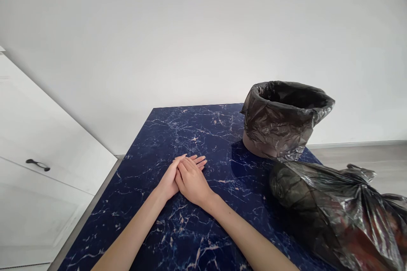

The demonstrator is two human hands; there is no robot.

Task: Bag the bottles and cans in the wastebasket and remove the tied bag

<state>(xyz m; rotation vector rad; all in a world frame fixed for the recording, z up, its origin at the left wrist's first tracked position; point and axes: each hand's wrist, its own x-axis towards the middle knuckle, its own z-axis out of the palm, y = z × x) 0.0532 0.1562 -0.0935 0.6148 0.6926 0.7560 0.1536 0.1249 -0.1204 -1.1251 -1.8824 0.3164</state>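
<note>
My right hand (190, 181) lies flat, palm down, on top of my left hand (169, 183) in the middle of a dark blue marbled table (178, 135). The fingers of both are stretched out and hold nothing. To the right stands a small bin lined with a black plastic bag (282, 120), its mouth open. A full, tied black bag (343, 214) lies on the table at the right front, apart from my hands.
A white wall runs behind the table. At the left stands a white cabinet with a dark handle (38, 164). Grey floor (356, 156) shows past the table's right edge.
</note>
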